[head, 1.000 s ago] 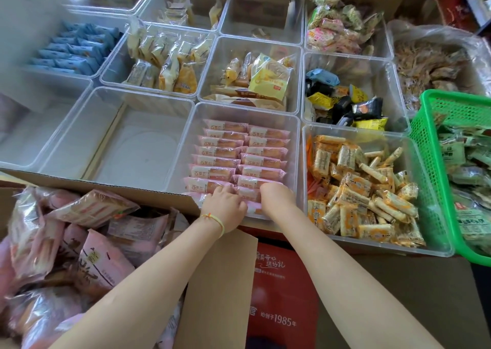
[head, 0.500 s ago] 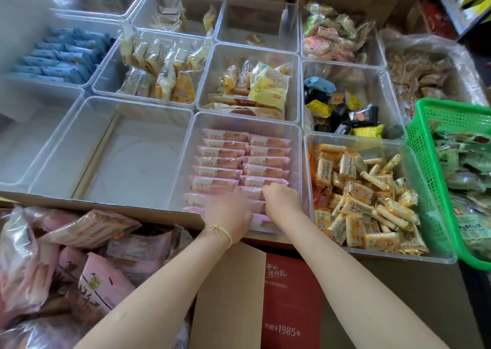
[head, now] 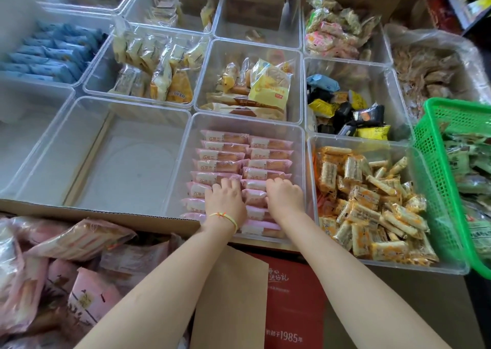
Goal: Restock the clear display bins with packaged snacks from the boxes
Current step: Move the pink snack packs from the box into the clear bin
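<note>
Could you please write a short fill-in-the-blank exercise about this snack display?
1. Both hands rest on the ____ packets in the clear bin.
2. The left hand wears a ____ on its wrist.
3. The basket at the right is ____.

Missing words: pink; bracelet; green

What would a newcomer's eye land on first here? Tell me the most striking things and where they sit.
First, the two hands, left hand and right hand, resting side by side on the pink snack packs, which lie in two neat columns in the clear bin at centre front. Next, the bright green basket at the right edge, and the bare clear bin left of the pink one.
</note>
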Action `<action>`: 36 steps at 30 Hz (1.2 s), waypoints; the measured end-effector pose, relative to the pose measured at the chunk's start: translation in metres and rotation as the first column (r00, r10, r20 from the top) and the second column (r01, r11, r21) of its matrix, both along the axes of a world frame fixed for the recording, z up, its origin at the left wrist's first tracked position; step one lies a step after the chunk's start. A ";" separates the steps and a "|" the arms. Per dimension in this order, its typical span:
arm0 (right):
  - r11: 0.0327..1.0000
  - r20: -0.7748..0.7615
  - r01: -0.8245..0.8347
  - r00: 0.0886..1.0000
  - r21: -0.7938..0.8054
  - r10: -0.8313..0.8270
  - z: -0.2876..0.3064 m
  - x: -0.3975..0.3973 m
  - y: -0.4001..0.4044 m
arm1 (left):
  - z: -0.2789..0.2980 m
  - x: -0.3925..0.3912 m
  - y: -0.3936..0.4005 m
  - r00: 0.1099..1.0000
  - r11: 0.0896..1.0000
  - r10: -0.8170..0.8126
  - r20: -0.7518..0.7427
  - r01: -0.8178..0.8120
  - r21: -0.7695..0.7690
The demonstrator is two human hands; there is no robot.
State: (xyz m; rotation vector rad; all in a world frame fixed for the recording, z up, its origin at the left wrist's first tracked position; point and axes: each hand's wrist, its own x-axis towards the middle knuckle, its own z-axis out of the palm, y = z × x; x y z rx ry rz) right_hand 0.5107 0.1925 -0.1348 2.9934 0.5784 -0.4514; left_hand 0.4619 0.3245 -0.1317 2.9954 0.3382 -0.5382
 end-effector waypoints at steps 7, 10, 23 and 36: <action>0.999 0.021 0.004 1.000 0.054 -0.005 0.001 0.007 0.001 | 0.001 -0.016 -0.008 0.992 0.994 0.108 0.061 -0.106 -0.041; 0.992 0.087 -0.018 0.996 0.126 0.007 0.005 0.014 -0.002 | -0.006 -0.001 -0.007 0.968 0.978 0.179 0.175 -0.156 -0.141; 0.992 0.073 -0.065 0.996 0.107 0.057 -0.012 0.026 0.002 | -0.021 0.021 -0.003 0.984 0.988 0.153 0.092 -0.150 -0.042; 0.958 0.133 0.006 0.990 0.285 -0.046 -0.013 0.038 0.004 | -0.018 0.033 -0.008 0.936 0.949 0.298 0.186 -0.268 -0.167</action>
